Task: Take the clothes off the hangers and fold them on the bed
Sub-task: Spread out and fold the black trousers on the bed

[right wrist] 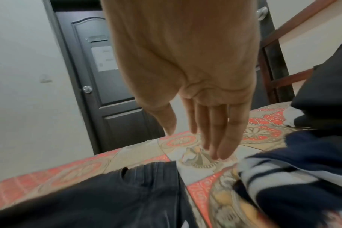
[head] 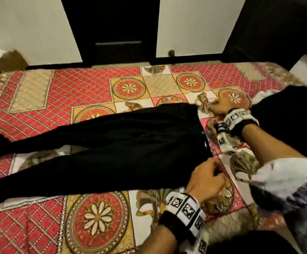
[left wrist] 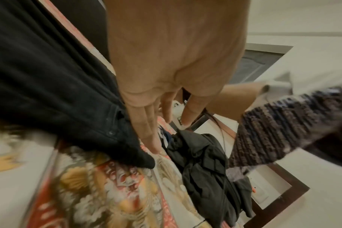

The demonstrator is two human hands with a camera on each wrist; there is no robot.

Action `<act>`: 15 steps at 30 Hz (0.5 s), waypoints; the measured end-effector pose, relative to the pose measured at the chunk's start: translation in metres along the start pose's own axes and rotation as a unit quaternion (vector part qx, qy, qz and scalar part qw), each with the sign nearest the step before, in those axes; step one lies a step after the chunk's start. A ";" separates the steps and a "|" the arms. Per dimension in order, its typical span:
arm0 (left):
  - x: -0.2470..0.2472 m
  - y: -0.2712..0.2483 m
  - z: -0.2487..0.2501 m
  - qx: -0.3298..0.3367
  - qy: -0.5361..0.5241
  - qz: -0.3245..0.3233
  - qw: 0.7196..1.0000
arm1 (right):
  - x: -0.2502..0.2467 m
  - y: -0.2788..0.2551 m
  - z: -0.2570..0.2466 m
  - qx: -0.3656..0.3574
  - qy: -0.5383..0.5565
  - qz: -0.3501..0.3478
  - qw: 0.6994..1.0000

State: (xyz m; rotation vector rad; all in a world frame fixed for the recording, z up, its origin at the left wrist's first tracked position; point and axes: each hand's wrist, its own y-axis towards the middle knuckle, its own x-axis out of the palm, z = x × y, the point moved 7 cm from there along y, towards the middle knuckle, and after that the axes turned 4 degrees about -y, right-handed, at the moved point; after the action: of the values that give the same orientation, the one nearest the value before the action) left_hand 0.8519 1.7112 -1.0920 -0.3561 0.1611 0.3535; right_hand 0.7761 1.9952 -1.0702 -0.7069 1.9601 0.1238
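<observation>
Black trousers (head: 130, 143) lie spread across the patterned bedspread (head: 57, 92), legs to the left and waistband to the right. My left hand (head: 206, 174) hovers at the near corner of the waistband; in the left wrist view its fingers (left wrist: 146, 131) are straight beside the trousers (left wrist: 49, 77) and grip nothing. My right hand (head: 219, 106) is at the far corner of the waistband. In the right wrist view, the right hand (right wrist: 195, 143) hangs with straight fingers over the bedspread, just beyond the trousers (right wrist: 107, 200). No hanger is in view.
A heap of dark clothes (head: 286, 116) lies on the bed's right side, seen also as a black garment (left wrist: 205, 162) and a navy-and-white striped garment (right wrist: 273, 174). A dark door (right wrist: 107, 77) and white walls stand beyond the bed's far edge.
</observation>
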 end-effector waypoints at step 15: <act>-0.231 -0.183 -0.189 -0.207 -0.402 0.408 0.793 | 0.091 -0.171 0.100 0.177 0.035 -0.103 0.978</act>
State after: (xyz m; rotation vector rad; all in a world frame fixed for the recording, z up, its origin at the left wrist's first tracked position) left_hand 0.6871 1.4094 -1.1599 -0.5288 -0.6469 1.3853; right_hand 0.9154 1.8540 -1.1598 -0.6784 1.8948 -0.3738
